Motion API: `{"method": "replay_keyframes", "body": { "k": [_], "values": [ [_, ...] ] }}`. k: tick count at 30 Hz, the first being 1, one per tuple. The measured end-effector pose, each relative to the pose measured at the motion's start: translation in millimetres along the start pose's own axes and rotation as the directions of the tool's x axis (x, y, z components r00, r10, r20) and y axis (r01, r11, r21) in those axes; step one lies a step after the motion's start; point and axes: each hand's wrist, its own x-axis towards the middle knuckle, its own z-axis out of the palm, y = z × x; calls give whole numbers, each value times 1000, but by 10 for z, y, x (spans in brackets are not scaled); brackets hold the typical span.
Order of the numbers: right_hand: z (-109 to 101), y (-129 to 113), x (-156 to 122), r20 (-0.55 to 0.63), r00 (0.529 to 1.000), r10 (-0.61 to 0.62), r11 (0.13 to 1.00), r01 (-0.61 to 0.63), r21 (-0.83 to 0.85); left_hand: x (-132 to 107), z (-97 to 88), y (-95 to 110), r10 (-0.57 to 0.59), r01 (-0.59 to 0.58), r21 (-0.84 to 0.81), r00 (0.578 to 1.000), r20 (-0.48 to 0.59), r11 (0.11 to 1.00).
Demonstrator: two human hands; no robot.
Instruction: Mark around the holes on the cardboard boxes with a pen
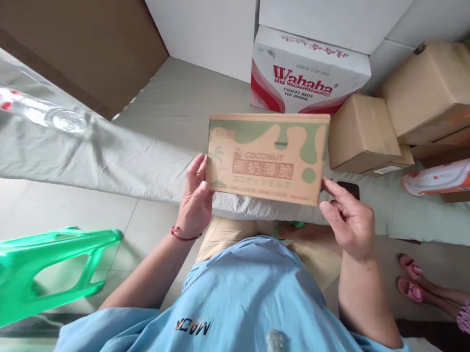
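Between my two hands is a brown cardboard box (265, 159) with green splashes and the word COCONUT, its printed side facing me. My left hand (197, 200), with a red string round the wrist, grips the box's left end with fingers and thumb. At the lower right end, my right hand (352, 217) has its fingers against the box's edge, partly hidden behind it; the thumb sticks out just below. The box is over the front part of a cloth-covered surface (154, 146), tilted slightly down to the right.
A white and red Wahaha carton (309, 70) stands against the wall behind. Plain boxes (363, 132) and an orange-white bottle (445, 175) are to the right. Left are a large brown carton (81, 39), a clear bottle (35, 107) and a green stool (51, 272). Another person's feet (411, 279) show at right.
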Motion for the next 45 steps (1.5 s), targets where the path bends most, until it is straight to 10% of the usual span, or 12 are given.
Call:
{"method": "replay_keyframes", "body": {
  "k": [8, 20, 30, 38, 41, 45],
  "values": [
    [383, -573, -43, -16, 858, -513, 818, 484, -310, 266, -107, -79, -272, 239, -225, 954, -128, 945],
    [119, -360, 107, -137, 915, -380, 905, 337, -260, 267, -21, 42, -312, 293, -209, 948, -65, 933],
    [-13, -217, 44, -36, 839, -543, 840, 541, -38, 408, -177, 549, -74, 70, -47, 993, -92, 996],
    [-21, -575, -91, 194, 697, -691, 677, 717, -165, 1145, 46, 316, -420, 411, 142, 907, 33, 900],
    [15, -681, -38, 150, 741, -655, 675, 662, -326, 1518, 252, 68, -531, 500, 215, 838, 124, 839],
    [148, -718, 157, 4, 827, -563, 714, 488, -501, 1943, 460, -171, -386, 364, 239, 921, 51, 900]
  ]
}}
